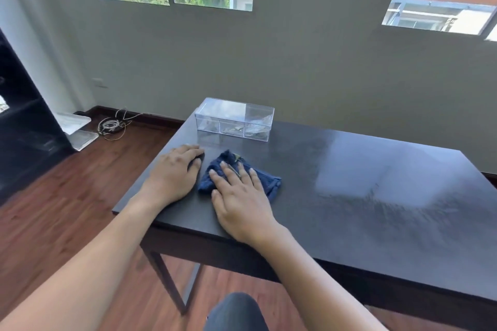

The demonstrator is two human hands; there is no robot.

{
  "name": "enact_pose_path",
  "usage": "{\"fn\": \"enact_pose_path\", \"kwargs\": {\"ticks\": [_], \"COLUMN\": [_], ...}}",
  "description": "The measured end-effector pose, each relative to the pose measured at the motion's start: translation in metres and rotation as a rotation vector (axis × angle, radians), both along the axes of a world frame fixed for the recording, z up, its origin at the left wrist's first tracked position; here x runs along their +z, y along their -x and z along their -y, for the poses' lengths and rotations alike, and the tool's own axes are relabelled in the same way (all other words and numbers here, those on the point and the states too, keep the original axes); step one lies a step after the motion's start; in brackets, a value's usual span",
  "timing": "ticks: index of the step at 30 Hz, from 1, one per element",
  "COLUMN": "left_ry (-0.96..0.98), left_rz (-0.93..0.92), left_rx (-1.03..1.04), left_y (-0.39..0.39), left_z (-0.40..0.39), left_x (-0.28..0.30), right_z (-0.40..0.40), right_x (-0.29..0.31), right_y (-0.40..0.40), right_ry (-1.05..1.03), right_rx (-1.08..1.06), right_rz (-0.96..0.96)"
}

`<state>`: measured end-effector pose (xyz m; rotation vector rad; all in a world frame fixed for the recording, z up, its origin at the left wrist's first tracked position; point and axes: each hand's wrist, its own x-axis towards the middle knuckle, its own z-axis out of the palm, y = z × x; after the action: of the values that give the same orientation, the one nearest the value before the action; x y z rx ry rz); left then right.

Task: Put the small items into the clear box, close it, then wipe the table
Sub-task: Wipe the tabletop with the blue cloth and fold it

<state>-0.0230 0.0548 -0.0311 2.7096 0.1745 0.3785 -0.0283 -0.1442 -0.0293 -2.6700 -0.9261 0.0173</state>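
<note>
From the head camera, a dark blue cloth [239, 176] lies bunched on the dark tabletop [376, 209], near its left front corner. It looks soft, light and limp, so it should fold and drag under any pressure. A flat palm spread over its middle is likely the best way to steer it; pinching an edge would probably just let it trail. The tabletop looks smooth and glossy, so the cloth should slide easily.

The right hand [240, 199] lies flat on the cloth, fingers straight and slightly spread, pressing down without curling round it. The forearm reaches in from the lower right, wrist low over the front edge.

The left hand [174, 173] rests palm-down on the bare tabletop just beside the cloth, fingers relaxed and grasping nothing, apparently as a brace.

The clear box [234, 122] stands at the far edge, lid down, with small items dimly visible inside. It is rigid, light plastic and would likely skid if nudged.
</note>
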Motion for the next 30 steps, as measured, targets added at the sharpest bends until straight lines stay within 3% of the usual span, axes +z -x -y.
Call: {"fn": "enact_pose_path", "kwargs": {"ticks": [7, 11, 15, 21, 25, 30], "left_ry": [0.016, 0.012, 0.040, 0.070, 0.063, 0.032], "left_rz": [0.010, 0.022, 0.028, 0.026, 0.031, 0.013], "left_rx": [-0.005, -0.020, -0.110, -0.223, -0.270, -0.345], "left_y": [0.003, 0.004, 0.005, -0.010, -0.029, -0.046], "left_z": [-0.003, 0.001, 0.025, 0.089, 0.127, 0.176], "left_x": [-0.001, -0.002, 0.002, 0.004, 0.003, -0.001], "right_z": [0.085, 0.139, 0.117, 0.094, 0.144, 0.254], "right_x": [0.005, 0.007, 0.002, 0.000, 0.001, 0.000], "right_y": [0.047, 0.031, 0.005, 0.031, 0.042, 0.035], "right_ry": [-0.004, 0.031, -0.002, -0.018, -0.061, -0.049], "right_rx": [0.184, 0.005, -0.202, -0.218, -0.229, -0.452], "right_rz": [0.031, 0.009, -0.007, 0.029, 0.004, -0.024]}}
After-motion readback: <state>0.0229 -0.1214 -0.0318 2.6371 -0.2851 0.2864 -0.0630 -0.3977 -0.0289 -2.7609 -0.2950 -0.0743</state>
